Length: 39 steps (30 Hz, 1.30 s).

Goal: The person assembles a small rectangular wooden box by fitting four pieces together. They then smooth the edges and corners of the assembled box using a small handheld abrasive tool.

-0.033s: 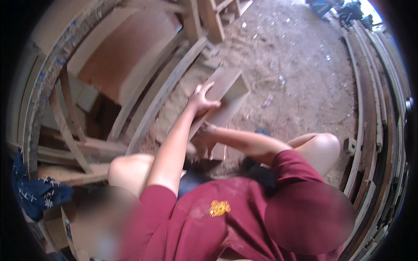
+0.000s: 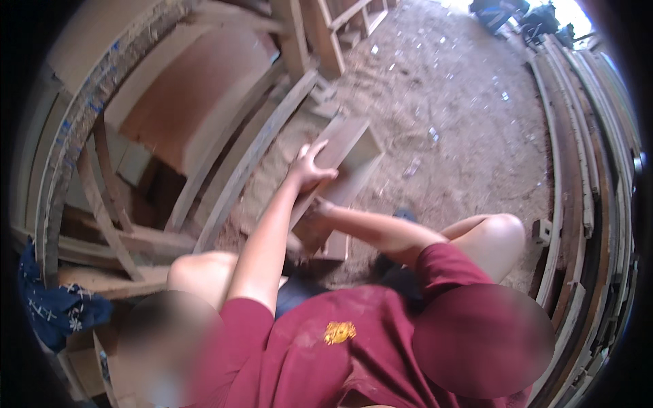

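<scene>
Sawdust and wood chips cover the dirt floor beneath us, with small pale scraps scattered across its bare brown stretch. We sit low over it, bare knees spread to either side, a dark red shirt filling the lower part of the view. Between our knees a wooden piece, made of flat boards joined at an angle like an open box or channel, rests on the floor and slants up and away from us. Our left hand lies on its upper board, fingers spread and curled over the edge, pressing on it. Our right hand sits lower, clenched against the near end of the same piece; whether it holds something small there we cannot tell, since the fist and shadow hide it.

On our left stands a large unfinished wooden frame, with a broad reddish panel, slanting rails and a curved outer edge marked with blue. A dark blue patterned cloth hangs at its lower left corner. Along our right, long planks are stacked on edge, bending with the rim of the view. More frame parts stand at the top, and bright daylight enters at the far upper right.
</scene>
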Available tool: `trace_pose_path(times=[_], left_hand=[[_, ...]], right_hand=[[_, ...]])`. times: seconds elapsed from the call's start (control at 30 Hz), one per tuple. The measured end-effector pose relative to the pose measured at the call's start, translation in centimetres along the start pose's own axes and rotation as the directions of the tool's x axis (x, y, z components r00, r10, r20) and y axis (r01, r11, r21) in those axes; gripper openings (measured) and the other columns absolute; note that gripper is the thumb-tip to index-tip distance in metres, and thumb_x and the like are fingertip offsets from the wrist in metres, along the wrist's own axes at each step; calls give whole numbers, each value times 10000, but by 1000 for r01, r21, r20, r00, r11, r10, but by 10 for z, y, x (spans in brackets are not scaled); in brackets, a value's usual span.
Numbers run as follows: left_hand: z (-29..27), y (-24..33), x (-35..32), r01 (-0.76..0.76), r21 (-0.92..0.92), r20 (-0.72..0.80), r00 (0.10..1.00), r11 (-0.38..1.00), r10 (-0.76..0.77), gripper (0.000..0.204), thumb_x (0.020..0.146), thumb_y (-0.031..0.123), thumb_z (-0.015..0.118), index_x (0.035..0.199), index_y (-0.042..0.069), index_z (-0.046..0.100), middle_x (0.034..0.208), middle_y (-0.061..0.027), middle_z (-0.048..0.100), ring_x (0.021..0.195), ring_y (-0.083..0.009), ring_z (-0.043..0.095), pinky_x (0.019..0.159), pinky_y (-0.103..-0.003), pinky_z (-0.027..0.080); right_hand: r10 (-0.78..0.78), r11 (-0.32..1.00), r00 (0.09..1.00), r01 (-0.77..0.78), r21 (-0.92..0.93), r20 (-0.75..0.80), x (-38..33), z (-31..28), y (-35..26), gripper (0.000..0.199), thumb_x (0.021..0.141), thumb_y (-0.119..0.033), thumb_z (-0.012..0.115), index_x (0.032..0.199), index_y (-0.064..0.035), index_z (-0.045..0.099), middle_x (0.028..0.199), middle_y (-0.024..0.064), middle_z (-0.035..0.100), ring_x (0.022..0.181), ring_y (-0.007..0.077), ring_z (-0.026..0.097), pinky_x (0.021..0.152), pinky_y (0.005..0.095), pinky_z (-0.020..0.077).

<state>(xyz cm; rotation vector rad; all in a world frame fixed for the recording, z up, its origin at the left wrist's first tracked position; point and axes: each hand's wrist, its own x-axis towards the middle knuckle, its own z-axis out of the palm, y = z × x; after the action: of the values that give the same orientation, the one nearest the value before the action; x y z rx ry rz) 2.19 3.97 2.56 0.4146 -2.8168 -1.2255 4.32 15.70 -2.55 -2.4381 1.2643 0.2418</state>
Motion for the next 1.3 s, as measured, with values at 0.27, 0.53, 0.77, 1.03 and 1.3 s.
trace_pose_path(times=[0.27,0.53,0.77,1.03,1.3], left_hand=[[6,20,7,-26,-43,38,999,999,28,1060,543,466,888,1471,168,473,1409,-260,431,1301,-402,477,1113,-443,400],[-4,2,7,-13,-43,33,999,999,15,1066,545,500,877,1478,189,468,1411,-274,427,1309,-404,474,1114,-449,399],[4,-7,11,17,-38,40,999,999,-16,1077,528,494,884,1484,234,462,1506,-275,330,1361,-417,428,1133,-455,380],[-1,8,2,11,-88,20,1000,996,-9,999,552,498,856,1449,231,506,1444,-284,400,1309,-414,477,1098,-444,415],[-5,8,0,41,-9,43,998,999,-41,987,597,517,822,1484,293,452,1479,-270,379,1380,-413,407,1136,-461,371]], right_hand=[[240,957,969,-227,179,-57,-40,18,0,1402,487,-770,810,1543,-24,267,1594,186,295,1490,383,223,1172,660,112],[276,950,961,-268,163,-30,-16,20,7,1375,493,-782,796,1523,-13,307,1565,198,339,1469,382,268,1170,651,126],[358,932,932,-354,82,-48,-12,33,-8,1353,498,-793,784,1506,-4,343,1540,209,377,1451,381,307,1169,644,138],[401,915,904,-387,113,-150,-37,35,2,1411,475,-806,782,1522,11,303,1539,214,378,1452,368,310,1170,619,165],[471,881,878,-473,-1,80,-67,-1,13,1434,458,-857,728,1522,8,307,1556,174,360,1485,348,243,1215,579,80]])
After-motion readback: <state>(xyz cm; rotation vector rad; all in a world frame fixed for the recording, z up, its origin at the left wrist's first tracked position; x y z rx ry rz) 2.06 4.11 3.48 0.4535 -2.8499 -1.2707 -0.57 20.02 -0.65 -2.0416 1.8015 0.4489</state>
